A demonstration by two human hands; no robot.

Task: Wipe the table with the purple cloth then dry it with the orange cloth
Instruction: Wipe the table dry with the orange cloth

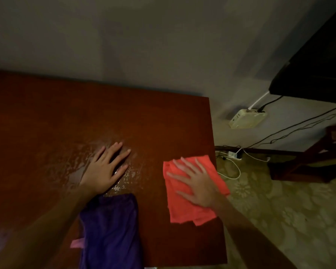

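Note:
The dark red-brown table (47, 117) fills the left and middle of the view. A wet, streaky patch glistens on it around my left hand (105, 167), which lies flat on the bare wood with fingers spread. The purple cloth (111, 230) lies crumpled at the table's near edge, just below that hand, and no hand holds it. The orange cloth (180, 206) lies spread near the table's right edge. My right hand (196, 183) rests flat on top of it, fingers straight and apart.
The table's right edge runs close to the orange cloth. Beyond it is patterned floor (279, 220) with white and black cables, a power strip (234, 155) and a wall box (247, 118). Dark furniture (308, 158) stands at the far right. A wall backs the table.

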